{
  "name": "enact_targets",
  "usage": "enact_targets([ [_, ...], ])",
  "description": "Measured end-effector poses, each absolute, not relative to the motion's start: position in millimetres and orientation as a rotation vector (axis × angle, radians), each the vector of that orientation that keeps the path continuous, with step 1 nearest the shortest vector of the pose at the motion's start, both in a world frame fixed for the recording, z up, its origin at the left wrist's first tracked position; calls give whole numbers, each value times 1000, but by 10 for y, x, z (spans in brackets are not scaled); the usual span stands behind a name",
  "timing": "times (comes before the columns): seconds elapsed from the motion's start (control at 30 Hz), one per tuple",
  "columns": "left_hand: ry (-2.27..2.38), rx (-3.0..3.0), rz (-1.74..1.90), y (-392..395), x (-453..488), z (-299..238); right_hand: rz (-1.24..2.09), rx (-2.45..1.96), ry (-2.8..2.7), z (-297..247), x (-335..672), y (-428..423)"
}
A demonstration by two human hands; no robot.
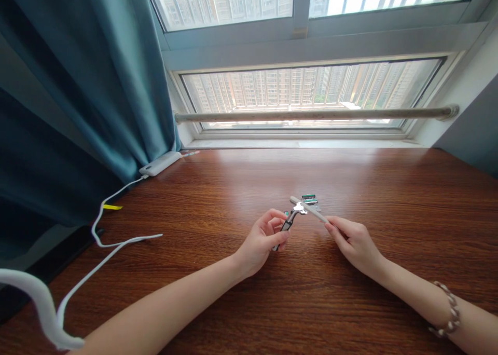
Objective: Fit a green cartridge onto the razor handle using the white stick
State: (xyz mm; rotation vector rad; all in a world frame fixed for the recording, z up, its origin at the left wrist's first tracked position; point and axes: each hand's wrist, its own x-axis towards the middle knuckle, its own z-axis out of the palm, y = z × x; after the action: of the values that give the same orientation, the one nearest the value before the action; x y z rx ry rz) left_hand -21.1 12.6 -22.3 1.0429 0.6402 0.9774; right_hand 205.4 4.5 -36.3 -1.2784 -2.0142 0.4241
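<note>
"Razor (287,225), silver and black with a bent neck: where is it?"

"Right of centre, held over the brown wood-grain tabletop (412,204) in the left hand (257,245). Thumb and fingers close narrowly round the handle, clear of the bright head."

"And the right hand (356,241)?"

"Its thumb and fingertips pinch the near end of a slender pale-grey stick (317,214). The stick crosses at the razor's head. I can't tell whether they touch, nor what sort of tool the stick is."

"How would you work like that?"

"I'd hold the razor firm and let only the right hand make small, light moves, so that just one thing shifts. A grip so far back on the stick probably gives reach but little control; sliding the fingers a little nearer the crossing might steady it. I'd mind the blade edge too, and keep both sets of fingertips off the head."

"Which way does the razor point?"

"Away from the person. Its long axis slants from near left to far right, and the neck bends further right towards the head. The stick slants the other way, from near right to far left."

"Anything close by?"

"Small green-and-black bars (309,196), like blade cartridges, lie just beyond the crossing, slightly right."
</note>
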Motion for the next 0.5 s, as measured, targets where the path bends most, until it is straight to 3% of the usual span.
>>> enact_targets([
  [0.5, 633, 1031, 977, 123, -187, -236, 304, -1059, -2118, -406, 2060, 6],
])
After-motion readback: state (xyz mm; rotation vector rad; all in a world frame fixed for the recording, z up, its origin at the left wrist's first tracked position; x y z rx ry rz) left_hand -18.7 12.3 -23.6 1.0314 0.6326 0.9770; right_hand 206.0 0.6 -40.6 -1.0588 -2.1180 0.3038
